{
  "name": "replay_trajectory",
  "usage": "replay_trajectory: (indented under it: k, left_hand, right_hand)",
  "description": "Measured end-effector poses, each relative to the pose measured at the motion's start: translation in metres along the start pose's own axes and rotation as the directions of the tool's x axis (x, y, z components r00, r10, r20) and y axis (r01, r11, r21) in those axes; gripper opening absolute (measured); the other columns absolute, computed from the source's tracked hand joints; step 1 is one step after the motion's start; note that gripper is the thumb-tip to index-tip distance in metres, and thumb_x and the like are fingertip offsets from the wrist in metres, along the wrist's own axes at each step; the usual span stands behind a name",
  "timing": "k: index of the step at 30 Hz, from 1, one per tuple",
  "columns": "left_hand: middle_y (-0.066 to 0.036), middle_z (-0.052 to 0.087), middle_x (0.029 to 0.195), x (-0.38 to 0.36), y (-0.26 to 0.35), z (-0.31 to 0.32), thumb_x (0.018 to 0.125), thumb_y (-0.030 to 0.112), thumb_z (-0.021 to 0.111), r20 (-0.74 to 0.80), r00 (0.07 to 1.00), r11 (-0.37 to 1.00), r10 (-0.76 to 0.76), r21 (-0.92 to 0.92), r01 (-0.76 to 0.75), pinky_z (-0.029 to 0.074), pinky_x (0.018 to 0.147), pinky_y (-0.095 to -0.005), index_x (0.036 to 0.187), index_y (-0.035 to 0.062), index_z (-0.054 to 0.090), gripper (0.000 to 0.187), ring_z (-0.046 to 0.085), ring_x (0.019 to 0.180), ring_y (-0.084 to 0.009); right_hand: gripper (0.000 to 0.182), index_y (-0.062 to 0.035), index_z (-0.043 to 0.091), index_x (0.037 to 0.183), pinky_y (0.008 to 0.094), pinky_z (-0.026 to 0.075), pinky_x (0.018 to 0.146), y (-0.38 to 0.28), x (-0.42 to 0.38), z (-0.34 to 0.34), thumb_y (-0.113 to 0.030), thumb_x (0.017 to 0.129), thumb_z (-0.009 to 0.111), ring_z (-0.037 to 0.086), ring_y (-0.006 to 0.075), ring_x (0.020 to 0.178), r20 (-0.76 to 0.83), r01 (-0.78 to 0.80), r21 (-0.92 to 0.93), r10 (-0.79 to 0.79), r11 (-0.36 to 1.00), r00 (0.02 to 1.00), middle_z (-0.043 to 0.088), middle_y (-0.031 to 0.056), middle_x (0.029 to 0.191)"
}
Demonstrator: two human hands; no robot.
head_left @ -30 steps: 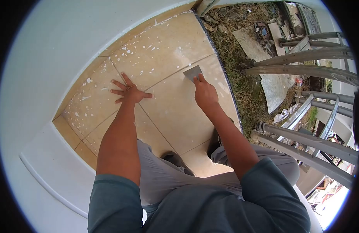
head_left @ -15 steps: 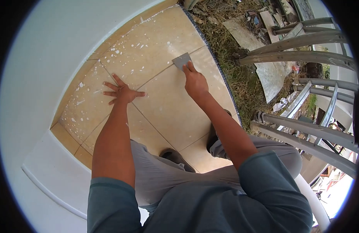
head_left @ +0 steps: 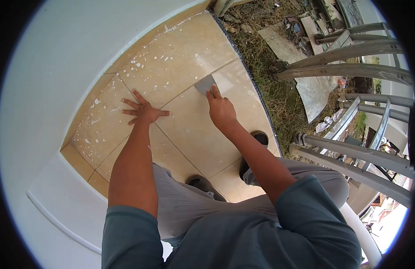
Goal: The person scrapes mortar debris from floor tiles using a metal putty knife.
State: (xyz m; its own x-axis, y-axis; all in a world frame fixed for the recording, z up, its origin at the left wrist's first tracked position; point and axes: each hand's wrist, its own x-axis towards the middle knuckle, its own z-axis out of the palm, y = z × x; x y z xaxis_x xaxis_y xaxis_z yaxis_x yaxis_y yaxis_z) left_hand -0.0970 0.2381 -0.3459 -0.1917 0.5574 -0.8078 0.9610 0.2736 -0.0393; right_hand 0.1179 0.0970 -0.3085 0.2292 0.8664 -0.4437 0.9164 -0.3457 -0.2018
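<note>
1. In the head view, the right hand (head_left: 222, 110) grasps a scraper (head_left: 205, 85), the landmark here; the fist hides its handle, and two fingers reach forward onto the blade.
2. The blade lies just ahead of that grip and slightly to its left. The scraper's long axis slants away from the person, forward and leftward, with the wide edge foremost.
3. That edge sits along the grout line (head_left: 177, 96) between floor tiles (head_left: 180, 130), roughly parallel to it. The blade looks low to the tile; whether the whole edge touches, I cannot tell.
4. The densest paint spots (head_left: 138, 65) lie well to the scraper's left, some farther forward, so the left hand (head_left: 146, 113) is nearer to them than the right.
5. The left hand, left of the scraper, grips nothing: palm down, fingers spread on the tiles.
6. Grass (head_left: 256, 67) lies right of the scraper, beyond the floor's edge.
</note>
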Motion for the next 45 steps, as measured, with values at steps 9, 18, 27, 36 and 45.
replay_trajectory:
  k: [9,18,27,36,45]
  left_hand:
    - [-0.032,-0.033,0.155,-0.008,0.004,0.006,0.047,0.053,0.098,-0.033,0.999,0.995,0.022,0.103,-0.019,0.003,0.109,-0.0764,0.151,0.0186,-0.035,0.172,-0.023,0.144,-0.0593]
    - [-0.042,-0.029,0.152,-0.010,0.005,0.003,0.046,0.054,0.098,-0.044,0.999,0.988,0.032,0.150,-0.025,-0.010,0.115,-0.0671,0.151,0.0105,-0.034,0.174,-0.027,0.144,-0.0554]
    - [-0.043,-0.030,0.151,-0.015,0.005,0.001,0.045,0.055,0.098,-0.025,0.998,0.990,0.055,0.129,-0.052,-0.012,0.115,-0.0667,0.150,0.0079,-0.034,0.175,-0.027,0.144,-0.0561]
    - [-0.024,-0.042,0.154,-0.002,0.003,0.009,0.046,0.046,0.101,-0.046,0.999,0.998,-0.010,0.066,0.013,0.013,0.103,-0.0841,0.150,0.0274,-0.036,0.173,-0.023,0.146,-0.0554]
    - [-0.024,-0.043,0.153,0.001,0.003,0.011,0.045,0.047,0.101,-0.044,0.998,0.997,-0.037,0.062,0.039,0.013,0.103,-0.0844,0.149,0.0260,-0.038,0.175,-0.022,0.146,-0.0556]
  right_hand:
    - [0.050,0.0004,0.053,0.136,0.0393,0.059,0.072,0.005,-0.019,0.025,-0.008,0.087,0.060,0.070,0.0316,0.084,-0.069,0.005,-0.038,-0.008,0.999,0.998,0.041,0.0207,0.154]
    - [0.050,0.0006,0.054,0.135,0.0400,0.059,0.071,0.006,-0.019,0.024,-0.007,0.086,0.060,0.069,0.0329,0.087,-0.088,0.014,0.105,-0.005,0.994,0.996,0.041,0.0217,0.153]
    - [0.057,-0.0010,0.051,0.139,0.0407,0.059,0.079,0.003,-0.028,0.019,-0.001,0.082,0.059,0.067,0.0344,0.089,-0.039,0.026,0.168,-0.019,0.985,0.999,0.038,0.0183,0.156]
    - [0.044,0.0018,0.058,0.132,0.0406,0.061,0.072,-0.011,0.016,-0.012,-0.007,0.089,0.059,0.072,0.0348,0.088,0.023,-0.068,0.051,0.067,0.996,0.997,0.045,0.0226,0.150]
    - [0.034,0.0029,0.061,0.121,0.0417,0.061,0.075,-0.012,0.045,-0.025,-0.004,0.088,0.056,0.072,0.0383,0.086,-0.027,-0.091,0.078,0.093,0.993,0.995,0.052,0.0244,0.141]
